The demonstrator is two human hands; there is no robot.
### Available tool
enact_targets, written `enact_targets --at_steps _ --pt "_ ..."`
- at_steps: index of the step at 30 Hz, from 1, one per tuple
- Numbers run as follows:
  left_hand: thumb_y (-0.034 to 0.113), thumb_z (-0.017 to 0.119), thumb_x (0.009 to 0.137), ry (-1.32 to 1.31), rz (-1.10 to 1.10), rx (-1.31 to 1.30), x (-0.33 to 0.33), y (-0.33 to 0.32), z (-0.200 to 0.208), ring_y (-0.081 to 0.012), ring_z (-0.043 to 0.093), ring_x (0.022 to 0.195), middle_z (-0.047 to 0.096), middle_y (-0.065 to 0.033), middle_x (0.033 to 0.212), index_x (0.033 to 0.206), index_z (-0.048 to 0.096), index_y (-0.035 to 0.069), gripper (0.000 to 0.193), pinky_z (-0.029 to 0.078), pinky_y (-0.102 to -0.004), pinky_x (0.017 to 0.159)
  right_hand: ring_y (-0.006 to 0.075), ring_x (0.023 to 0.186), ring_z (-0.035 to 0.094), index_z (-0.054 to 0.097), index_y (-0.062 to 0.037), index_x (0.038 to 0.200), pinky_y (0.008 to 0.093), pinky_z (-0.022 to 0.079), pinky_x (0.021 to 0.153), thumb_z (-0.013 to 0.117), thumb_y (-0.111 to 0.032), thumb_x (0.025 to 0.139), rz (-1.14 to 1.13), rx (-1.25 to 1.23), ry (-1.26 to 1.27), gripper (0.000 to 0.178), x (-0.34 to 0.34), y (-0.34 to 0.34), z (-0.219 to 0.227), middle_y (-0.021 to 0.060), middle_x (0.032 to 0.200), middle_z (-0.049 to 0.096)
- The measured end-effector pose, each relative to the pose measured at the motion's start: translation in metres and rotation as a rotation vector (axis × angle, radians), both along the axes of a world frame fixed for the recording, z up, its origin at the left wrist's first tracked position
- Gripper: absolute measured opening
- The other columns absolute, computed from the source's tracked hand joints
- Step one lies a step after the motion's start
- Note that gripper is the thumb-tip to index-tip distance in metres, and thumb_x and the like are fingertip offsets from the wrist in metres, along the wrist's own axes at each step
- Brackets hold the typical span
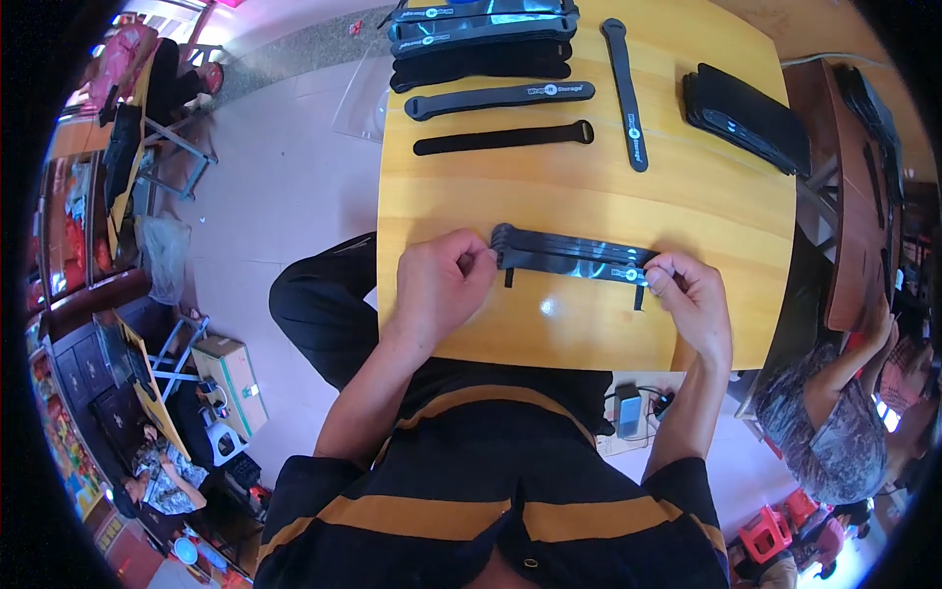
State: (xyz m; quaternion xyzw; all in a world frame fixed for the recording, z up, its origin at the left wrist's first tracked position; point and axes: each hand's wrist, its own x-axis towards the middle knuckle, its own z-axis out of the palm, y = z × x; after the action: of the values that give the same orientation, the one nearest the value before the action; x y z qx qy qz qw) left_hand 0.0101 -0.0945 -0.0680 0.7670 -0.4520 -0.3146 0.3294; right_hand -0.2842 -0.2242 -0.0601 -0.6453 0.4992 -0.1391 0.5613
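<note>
A small stack of dark hook-and-loop straps point(574, 257) lies across the near part of the yellow wooden table, its slotted ends to the left. My left hand point(446, 285) is closed in a pinch at the left end of the stack. At the right end, the thumb and fingers of my right hand point(695, 299) pinch the straps. Two short black strips, one a left strip point(508, 279) and one a right strip point(639, 298), stick out from under the stack's near edge. My fingers cover both stack ends.
Beyond the stack lie a black strap point(505, 138), a grey printed strap point(500, 99) and an upright-lying strap point(625, 96). Strap bundles point(481, 64) fill the far left; a black pile point(748, 118) sits far right. People work at both sides; a cardboard box point(230, 383) stands on the floor.
</note>
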Motion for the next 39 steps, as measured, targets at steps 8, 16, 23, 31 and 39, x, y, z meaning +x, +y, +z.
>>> enact_targets --at_steps 8,16,23,31,39 --pt "0.009 0.073 0.087 -0.036 -0.013 -0.067 0.0 0.0 -0.003 -0.0075 0.053 0.051 0.061 -0.0046 0.059 0.081 0.069 0.001 0.011 0.042 -0.0261 0.049 0.0031 0.063 0.044 0.069 0.001 0.088 0.0215 0.037 0.056 0.069 -0.008 0.094 -0.034 0.015 0.005 0.011 -0.001 0.001 -0.002 -0.0059 0.069 0.052" --pt "0.01 0.073 0.085 -0.05 -0.001 -0.081 0.0 0.001 -0.004 -0.0123 0.055 0.05 0.061 -0.0059 0.059 0.08 0.068 0.004 0.01 0.043 -0.0288 0.049 0.0014 0.061 0.043 0.069 -0.0007 0.087 0.0205 0.035 0.055 0.069 -0.008 0.095 -0.045 0.014 0.008 0.011 0.001 0.002 -0.004 -0.0078 0.069 0.053" --pt "0.012 0.072 0.085 -0.065 -0.002 -0.083 -0.001 0.002 -0.003 -0.0184 0.058 0.05 0.061 -0.0079 0.06 0.078 0.065 0.005 0.012 0.044 -0.0333 0.05 0.0003 0.061 0.043 0.069 -0.002 0.088 0.0195 0.035 0.054 0.069 -0.009 0.096 -0.048 0.049 -0.001 0.011 0.002 0.002 -0.002 -0.0086 0.07 0.055" --pt "0.014 0.072 0.084 -0.133 -0.027 -0.091 -0.002 0.002 -0.004 -0.0269 0.064 0.054 0.064 -0.0101 0.063 0.077 0.064 0.007 0.013 0.048 -0.0381 0.052 0.0003 0.062 0.044 0.07 -0.0031 0.09 0.0193 0.035 0.055 0.07 -0.01 0.097 -0.072 0.051 -0.022 0.011 0.002 0.003 -0.006 -0.0092 0.071 0.054" --pt "0.014 0.073 0.083 -0.184 0.002 -0.13 -0.005 0.001 -0.006 -0.0266 0.065 0.055 0.065 -0.0103 0.063 0.077 0.065 0.006 0.012 0.049 -0.038 0.053 0.0001 0.062 0.044 0.07 -0.0027 0.086 0.0194 0.036 0.055 0.07 -0.008 0.095 -0.066 0.001 0.005 0.011 0.001 0.003 -0.008 -0.0095 0.07 0.054"
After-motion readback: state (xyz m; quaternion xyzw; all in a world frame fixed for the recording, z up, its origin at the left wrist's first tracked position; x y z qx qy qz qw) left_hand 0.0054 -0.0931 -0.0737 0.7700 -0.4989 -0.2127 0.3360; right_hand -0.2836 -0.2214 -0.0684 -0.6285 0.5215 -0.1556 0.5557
